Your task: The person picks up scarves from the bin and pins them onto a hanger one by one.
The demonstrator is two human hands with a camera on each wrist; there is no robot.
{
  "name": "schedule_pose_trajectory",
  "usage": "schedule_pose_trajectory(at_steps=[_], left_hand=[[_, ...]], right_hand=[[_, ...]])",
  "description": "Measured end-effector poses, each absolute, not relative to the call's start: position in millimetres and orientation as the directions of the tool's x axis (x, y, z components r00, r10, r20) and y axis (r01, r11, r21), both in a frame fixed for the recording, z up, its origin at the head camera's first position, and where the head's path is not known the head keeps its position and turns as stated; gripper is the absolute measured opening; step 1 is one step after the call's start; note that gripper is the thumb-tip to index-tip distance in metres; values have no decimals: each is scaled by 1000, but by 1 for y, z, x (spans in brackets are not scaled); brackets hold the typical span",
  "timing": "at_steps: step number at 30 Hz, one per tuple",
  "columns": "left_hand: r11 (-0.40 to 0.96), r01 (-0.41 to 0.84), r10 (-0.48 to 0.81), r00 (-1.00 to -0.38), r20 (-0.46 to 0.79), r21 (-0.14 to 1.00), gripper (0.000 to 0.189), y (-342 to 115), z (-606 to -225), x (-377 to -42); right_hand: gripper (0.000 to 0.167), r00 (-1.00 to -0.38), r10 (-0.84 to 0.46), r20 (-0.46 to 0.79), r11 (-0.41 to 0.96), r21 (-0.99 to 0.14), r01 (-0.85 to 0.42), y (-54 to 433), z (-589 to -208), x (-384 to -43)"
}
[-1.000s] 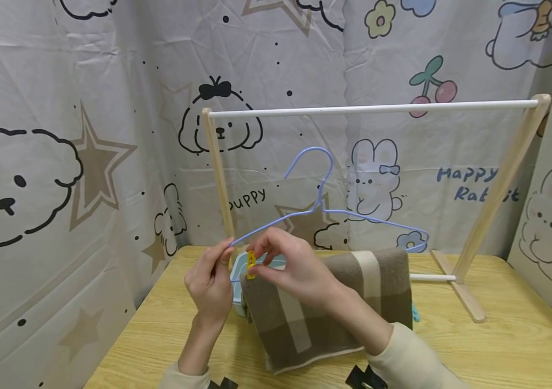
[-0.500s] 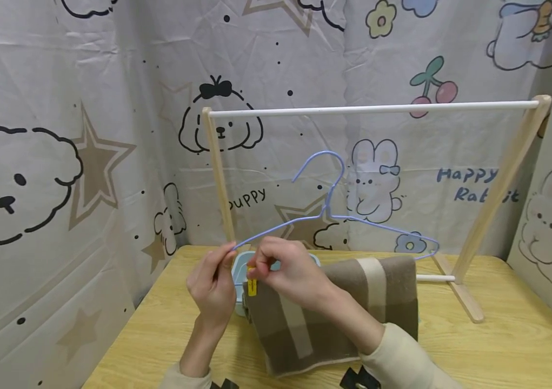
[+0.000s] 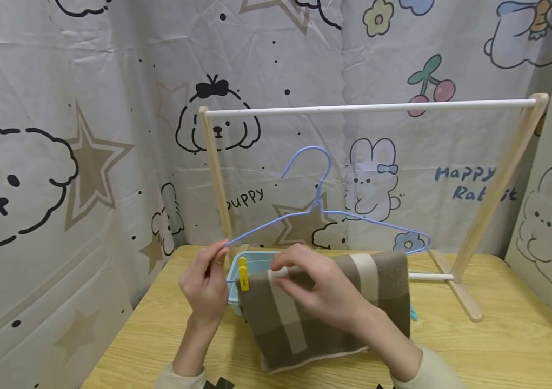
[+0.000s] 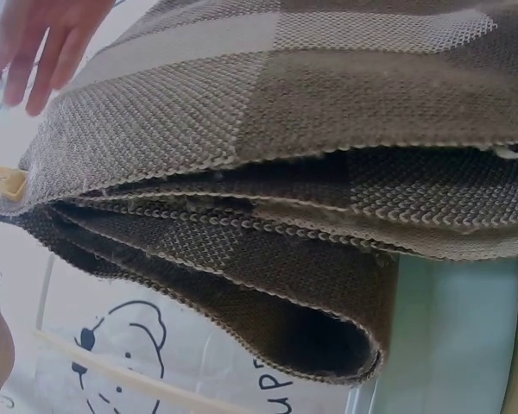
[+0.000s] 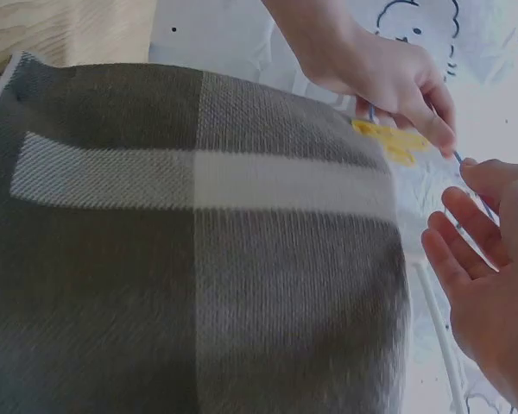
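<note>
A brown and cream checked knitted scarf (image 3: 324, 329), folded in layers, drapes over the lower bar of a lavender-blue hanger (image 3: 316, 205). At the scarf's top left corner a yellow clothespin (image 3: 244, 274) stands clipped on. My left hand (image 3: 205, 283) pinches the hanger's left corner between thumb and fingers, just left of the clothespin. Nothing is held by my right hand (image 3: 326, 286); it hovers in front of the scarf's top edge, fingers loosely bent and apart from the thumb. The left wrist view looks into the scarf's folded side layers (image 4: 302, 328), with the clothespin (image 4: 7, 183) at far left.
Behind the scarf stands a light blue basket (image 3: 251, 262), partly hidden. A wooden rack with a white top rail (image 3: 373, 108) rises at the back of the table (image 3: 514, 351). A small teal thing (image 3: 413, 313) lies right of the scarf. Printed curtains surround the table.
My right hand has let go of the yellow clothespin and moved right; the clothespin stays on the scarf's corner. The hanger, still in my left hand, dipped a little right, then came back left.
</note>
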State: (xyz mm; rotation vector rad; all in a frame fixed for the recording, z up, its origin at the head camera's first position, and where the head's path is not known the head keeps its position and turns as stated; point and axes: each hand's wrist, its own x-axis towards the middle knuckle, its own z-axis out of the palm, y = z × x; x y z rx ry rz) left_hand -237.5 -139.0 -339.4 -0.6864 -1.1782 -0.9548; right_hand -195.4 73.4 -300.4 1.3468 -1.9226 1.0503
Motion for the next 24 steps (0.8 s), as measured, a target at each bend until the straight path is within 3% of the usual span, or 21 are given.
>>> schedule_pose_trajectory(at_steps=[6,13,24], left_hand=[[456,889,-273,99,957,38,33,-142,-338,-237],[459,887,-275,86,958,52,32,-145,-338,-239],[480,873,-296,67,953,88,33,-153,-339,-241]], right_hand=[[26,-368,-470,802,192,-313,-930,100,-307,-193],[31,-362,-418,833,230,-289,-929,128,-312,-189],[35,-433,-390,813,318,-322,-891,160,-319,-185]])
